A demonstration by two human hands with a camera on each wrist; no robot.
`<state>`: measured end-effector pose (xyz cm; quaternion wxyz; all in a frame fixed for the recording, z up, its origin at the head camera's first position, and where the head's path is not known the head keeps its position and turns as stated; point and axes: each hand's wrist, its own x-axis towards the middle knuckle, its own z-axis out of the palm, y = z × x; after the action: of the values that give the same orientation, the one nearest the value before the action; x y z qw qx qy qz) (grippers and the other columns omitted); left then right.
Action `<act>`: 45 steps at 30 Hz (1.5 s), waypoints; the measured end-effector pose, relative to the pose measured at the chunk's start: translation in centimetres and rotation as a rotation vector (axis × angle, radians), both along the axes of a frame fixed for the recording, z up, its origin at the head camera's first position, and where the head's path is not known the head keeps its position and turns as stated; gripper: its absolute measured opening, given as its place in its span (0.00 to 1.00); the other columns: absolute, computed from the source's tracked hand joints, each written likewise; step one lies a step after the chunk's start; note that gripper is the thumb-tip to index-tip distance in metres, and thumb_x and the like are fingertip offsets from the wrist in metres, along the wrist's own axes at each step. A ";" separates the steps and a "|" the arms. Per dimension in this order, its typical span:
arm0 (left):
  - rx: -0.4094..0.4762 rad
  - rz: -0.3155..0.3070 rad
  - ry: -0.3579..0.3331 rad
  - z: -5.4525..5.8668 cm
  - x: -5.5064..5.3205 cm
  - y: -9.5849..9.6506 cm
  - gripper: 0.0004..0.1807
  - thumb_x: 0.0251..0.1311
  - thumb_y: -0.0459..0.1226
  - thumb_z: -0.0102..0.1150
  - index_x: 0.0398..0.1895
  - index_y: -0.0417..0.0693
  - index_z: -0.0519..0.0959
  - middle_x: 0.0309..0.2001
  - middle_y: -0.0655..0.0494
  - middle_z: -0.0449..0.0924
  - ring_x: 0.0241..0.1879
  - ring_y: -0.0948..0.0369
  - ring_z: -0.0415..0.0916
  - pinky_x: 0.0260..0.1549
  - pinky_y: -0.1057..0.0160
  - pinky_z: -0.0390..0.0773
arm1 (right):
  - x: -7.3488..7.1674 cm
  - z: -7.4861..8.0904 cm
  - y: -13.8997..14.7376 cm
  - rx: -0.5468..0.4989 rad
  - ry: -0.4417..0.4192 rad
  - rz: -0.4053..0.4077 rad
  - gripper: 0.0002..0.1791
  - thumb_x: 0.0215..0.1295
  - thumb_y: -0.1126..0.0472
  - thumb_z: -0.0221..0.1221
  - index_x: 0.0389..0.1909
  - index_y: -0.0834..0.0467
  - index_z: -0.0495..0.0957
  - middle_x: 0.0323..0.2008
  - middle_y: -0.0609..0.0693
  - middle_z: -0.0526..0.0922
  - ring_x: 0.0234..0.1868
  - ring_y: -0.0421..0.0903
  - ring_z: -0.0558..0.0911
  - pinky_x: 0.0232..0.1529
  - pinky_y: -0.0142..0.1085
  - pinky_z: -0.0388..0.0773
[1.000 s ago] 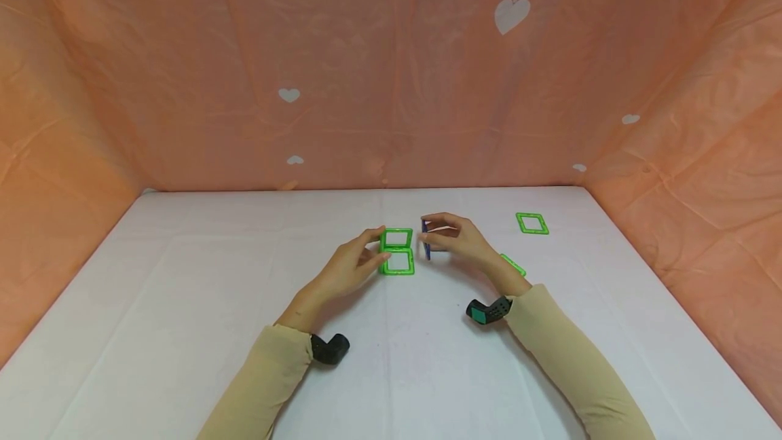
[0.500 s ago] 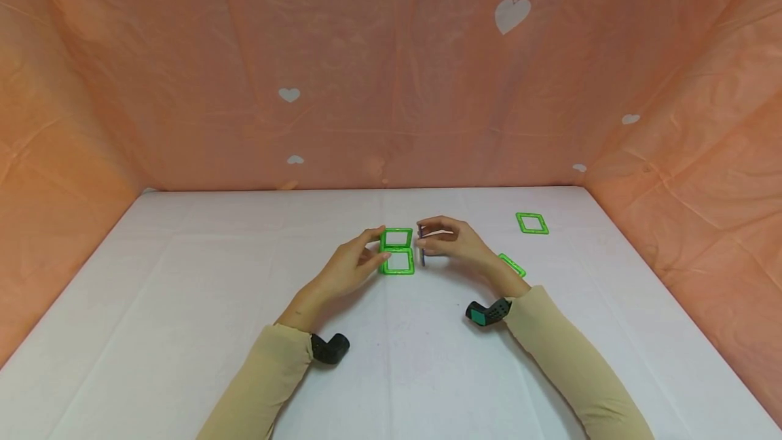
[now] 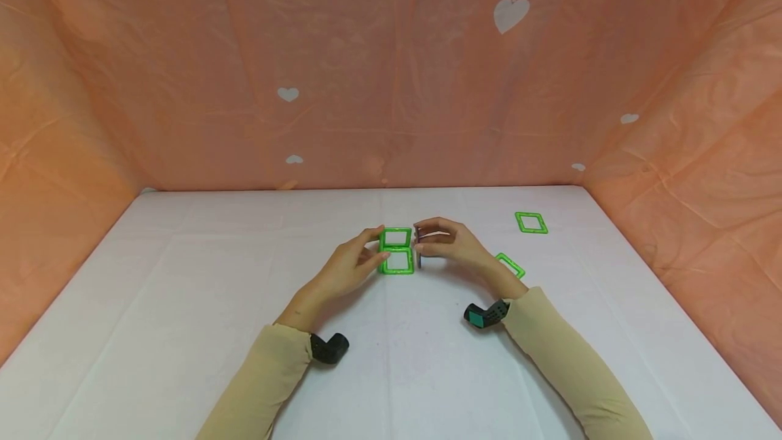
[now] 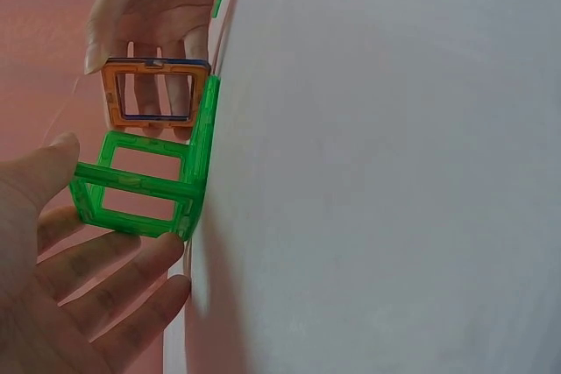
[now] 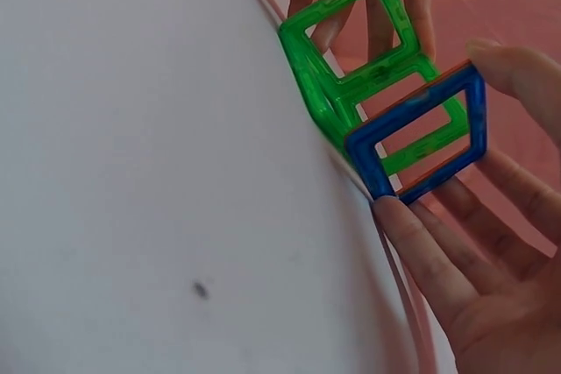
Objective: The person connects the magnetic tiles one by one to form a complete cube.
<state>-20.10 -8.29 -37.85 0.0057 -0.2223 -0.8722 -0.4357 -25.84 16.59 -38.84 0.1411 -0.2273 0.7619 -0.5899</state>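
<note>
My left hand (image 3: 348, 267) grips several joined square green magnetic tiles (image 3: 398, 248), frames with see-through middles. In the left wrist view one tile lies along the table and others stand up from it, between thumb and fingers. My right hand (image 3: 455, 244) pinches a blue magnetic tile (image 5: 478, 116) upright between thumb and fingertips. An orange tile (image 4: 110, 98) lies flat against its left face. This pair stands just right of the green tiles; whether they touch, I cannot tell.
One loose green tile (image 3: 520, 223) lies at the back right of the white table (image 3: 183, 277). Another green tile (image 3: 513, 264) lies partly hidden behind the right forearm. Orange cloth (image 3: 391, 73) with pale hearts hangs behind and at both sides.
My right hand has moved slightly left and down with the blue and orange tiles, closer to the green ones. The left hand has stayed in place.
</note>
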 end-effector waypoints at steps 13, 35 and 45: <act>-0.010 0.002 -0.013 -0.1 -0.1 0.0 0.30 0.68 0.41 0.54 0.70 0.42 0.61 0.64 0.41 0.70 0.50 0.48 0.80 0.51 0.49 0.77 | 0.6 0.0 -0.5 -0.007 0.003 0.004 0.27 0.59 0.62 0.66 0.60 0.60 0.72 0.57 0.60 0.76 0.58 0.54 0.78 0.53 0.39 0.77; 0.020 0.051 -0.048 -0.1 0.2 0.3 0.28 0.68 0.41 0.55 0.69 0.44 0.63 0.59 0.42 0.75 0.45 0.50 0.81 0.46 0.52 0.79 | 1.1 -0.1 -0.6 -0.004 -0.047 0.013 0.28 0.62 0.60 0.63 0.63 0.60 0.69 0.61 0.60 0.73 0.62 0.55 0.74 0.60 0.44 0.72; 0.027 0.050 -0.019 0.1 0.0 0.4 0.25 0.69 0.40 0.52 0.66 0.42 0.65 0.59 0.38 0.75 0.46 0.46 0.81 0.48 0.48 0.78 | 0.9 0.1 -0.3 0.049 -0.011 0.008 0.28 0.63 0.61 0.62 0.64 0.59 0.70 0.60 0.59 0.75 0.61 0.54 0.76 0.62 0.49 0.69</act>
<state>-20.07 -7.93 -37.71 0.0115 -0.1963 -0.8714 -0.4494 -24.92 16.26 -38.74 0.1532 -0.2238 0.7744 -0.5716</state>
